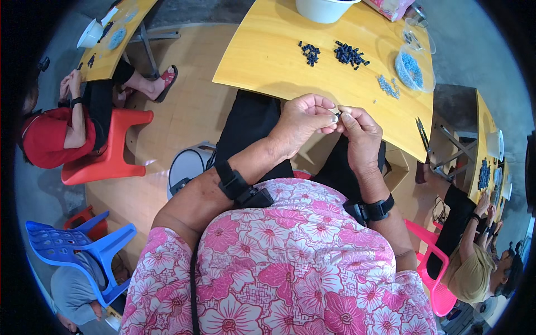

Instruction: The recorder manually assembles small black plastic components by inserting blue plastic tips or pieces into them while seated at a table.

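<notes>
My left hand (306, 120) and my right hand (362, 137) meet just off the near edge of the yellow table (268, 50). Thumbs and fingers of both are closed in a pinch around a small dark piece (338, 114), mostly hidden by the fingertips. Beyond them on the tabletop lie a smaller pile of short dark cylindrical pieces (310, 54) and a larger pile of similar pieces (350, 54). To the right is a scatter of tiny pale translucent parts (388, 87), beside a clear round tub (430, 78) holding light-blue bits.
Dark tweezers or slim snips (422, 134) rest at the table's right edge. A white basin (324, 11) and a pink bag (391, 6) stand at the far side. People sit at other tables left and right; a red chair (114, 148) and blue chair (106, 251) are to the left.
</notes>
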Motion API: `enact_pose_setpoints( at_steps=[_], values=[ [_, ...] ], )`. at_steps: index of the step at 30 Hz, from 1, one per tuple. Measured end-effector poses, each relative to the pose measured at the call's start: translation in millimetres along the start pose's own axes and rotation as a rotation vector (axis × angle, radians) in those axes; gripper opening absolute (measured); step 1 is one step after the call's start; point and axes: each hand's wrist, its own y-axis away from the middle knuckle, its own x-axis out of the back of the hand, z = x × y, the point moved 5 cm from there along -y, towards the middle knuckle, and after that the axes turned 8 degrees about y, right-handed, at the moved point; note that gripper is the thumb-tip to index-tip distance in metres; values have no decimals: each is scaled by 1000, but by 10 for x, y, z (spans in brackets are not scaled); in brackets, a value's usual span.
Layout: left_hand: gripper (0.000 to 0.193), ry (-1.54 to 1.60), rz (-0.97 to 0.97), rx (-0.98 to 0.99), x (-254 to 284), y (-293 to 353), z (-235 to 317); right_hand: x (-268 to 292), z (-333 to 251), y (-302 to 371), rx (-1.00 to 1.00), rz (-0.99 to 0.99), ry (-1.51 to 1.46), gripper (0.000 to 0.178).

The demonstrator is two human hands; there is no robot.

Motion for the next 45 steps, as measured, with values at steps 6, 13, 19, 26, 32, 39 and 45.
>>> enact_pose_setpoints(
  at_steps=[6, 13, 19, 26, 32, 39, 45],
  values=[
    [20, -22, -18, 1, -10, -76, 8, 16, -177, -27, 215, -9, 237, 19],
    [22, -145, -5, -98, 9, -189, 46, 37, -184, -90, 333, -49, 317, 29],
    [26, -124, -9, -43, 5, -208, 60, -16, -249, -95, 322, -47, 491, 32],
    [26, -216, -62, -18, -15, -202, 103, 3, -282, -90, 327, -84, 507, 31],
    [40, -356, -262, -92, -95, -106, 154, -1, -368, -33, 378, -110, 586, 25],
    [51, -712, -311, -362, -305, 60, 333, -5, -365, 37, 314, -138, 381, 24],
    [52, -830, -314, -492, -334, 86, 359, -15, -334, 92, 246, -142, 261, 25]
  ],
)
